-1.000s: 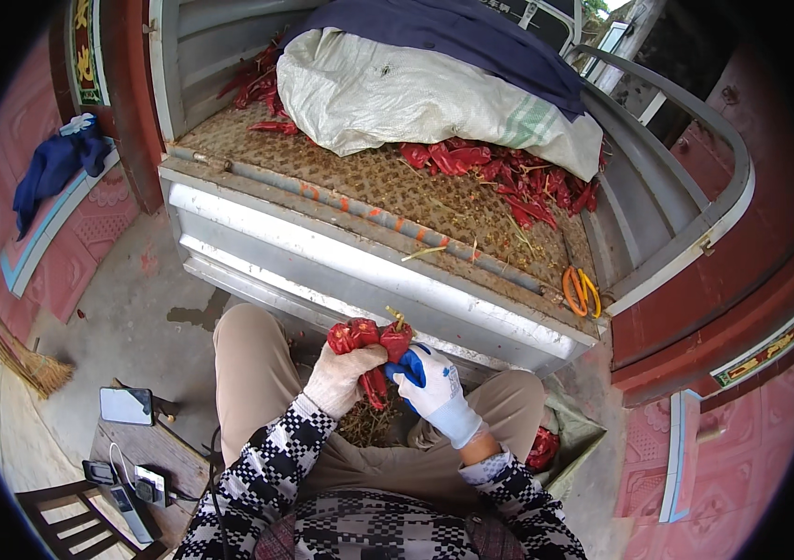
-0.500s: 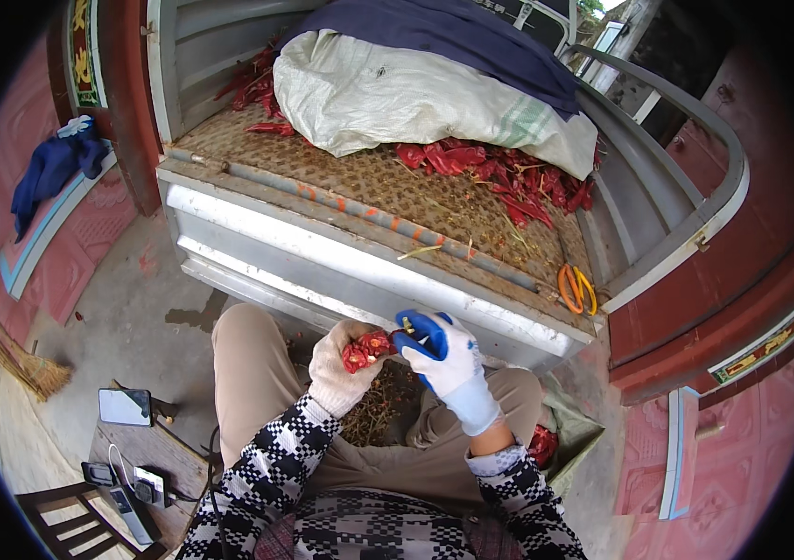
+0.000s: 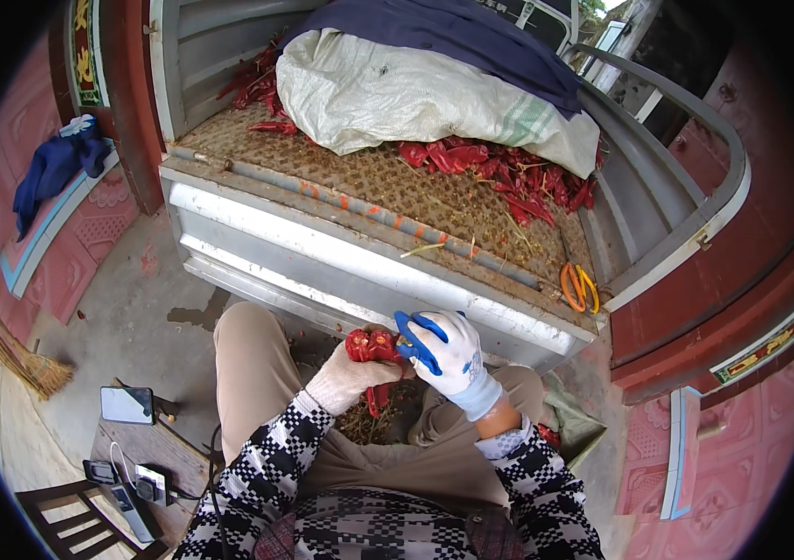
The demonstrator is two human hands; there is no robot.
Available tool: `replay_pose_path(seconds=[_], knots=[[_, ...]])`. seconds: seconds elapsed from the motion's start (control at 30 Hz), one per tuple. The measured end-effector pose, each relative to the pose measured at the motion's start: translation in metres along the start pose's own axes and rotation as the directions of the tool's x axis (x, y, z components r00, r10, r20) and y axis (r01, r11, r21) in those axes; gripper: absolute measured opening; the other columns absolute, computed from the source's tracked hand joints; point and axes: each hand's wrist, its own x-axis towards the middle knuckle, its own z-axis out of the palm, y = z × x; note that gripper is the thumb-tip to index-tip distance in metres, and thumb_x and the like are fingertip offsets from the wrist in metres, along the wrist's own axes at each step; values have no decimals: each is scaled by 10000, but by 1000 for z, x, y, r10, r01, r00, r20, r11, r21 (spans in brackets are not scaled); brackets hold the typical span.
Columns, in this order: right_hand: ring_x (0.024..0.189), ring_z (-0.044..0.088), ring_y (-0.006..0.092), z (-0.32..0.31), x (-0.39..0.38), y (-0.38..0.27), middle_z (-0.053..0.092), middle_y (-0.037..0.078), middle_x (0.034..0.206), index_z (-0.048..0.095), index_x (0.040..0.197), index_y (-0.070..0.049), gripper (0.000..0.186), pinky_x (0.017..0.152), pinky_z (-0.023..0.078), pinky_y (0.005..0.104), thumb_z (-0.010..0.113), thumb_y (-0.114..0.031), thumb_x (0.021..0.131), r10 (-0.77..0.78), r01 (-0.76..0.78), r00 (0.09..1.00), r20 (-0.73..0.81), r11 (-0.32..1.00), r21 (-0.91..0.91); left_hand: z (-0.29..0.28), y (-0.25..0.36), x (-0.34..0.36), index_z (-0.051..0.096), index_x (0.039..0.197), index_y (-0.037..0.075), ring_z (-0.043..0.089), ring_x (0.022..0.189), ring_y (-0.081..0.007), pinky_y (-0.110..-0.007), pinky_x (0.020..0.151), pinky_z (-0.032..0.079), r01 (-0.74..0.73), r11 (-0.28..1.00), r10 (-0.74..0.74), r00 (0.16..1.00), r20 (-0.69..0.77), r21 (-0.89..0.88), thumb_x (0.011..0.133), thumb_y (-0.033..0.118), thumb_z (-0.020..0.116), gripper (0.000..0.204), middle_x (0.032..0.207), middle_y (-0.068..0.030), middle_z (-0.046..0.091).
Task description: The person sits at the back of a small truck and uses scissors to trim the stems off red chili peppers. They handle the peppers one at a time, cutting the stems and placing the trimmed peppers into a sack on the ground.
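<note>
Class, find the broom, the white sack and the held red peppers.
Broom [image 3: 44, 373]: head view, on its bristles.
White sack [image 3: 425, 103]: head view, on its middle.
Held red peppers [image 3: 372, 345]: head view, upper part.

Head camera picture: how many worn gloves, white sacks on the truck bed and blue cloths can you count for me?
Worn gloves: 2, cream glove and white-and-blue glove
White sack: 1
Blue cloths: 2, upper cloth and far-left cloth
Total: 5

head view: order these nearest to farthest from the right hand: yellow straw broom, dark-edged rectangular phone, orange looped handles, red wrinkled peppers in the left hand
1. Red wrinkled peppers: in the left hand, just left
2. Orange looped handles: right side
3. Dark-edged rectangular phone: left side
4. Yellow straw broom: far left
</note>
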Motion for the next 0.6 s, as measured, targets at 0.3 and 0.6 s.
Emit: replay_pose_path(seconds=[0.3, 0.6], knots=[[818, 601, 264, 11, -1, -9, 612, 72, 960, 651, 1097, -100, 389, 749, 499, 415, 720, -170, 721, 50, -53, 998, -35, 995, -81, -10, -17, 0, 636, 1073, -8, 644, 892, -122, -276, 840, 508, -61, 997, 62, 998, -17, 40, 806, -4, 691, 273, 952, -44, 687], [785, 592, 86, 47, -6, -25, 683, 61, 866, 641, 950, 20, 85, 718, 490, 241, 603, -41, 906, 773, -482, 625, 106, 275, 832, -3, -19, 5, 625, 1057, 4, 639, 893, -132, -273, 830, 507, -160, 810, 297, 941, -160, 564, 769, 23, 716, 303, 942, -55, 678]])
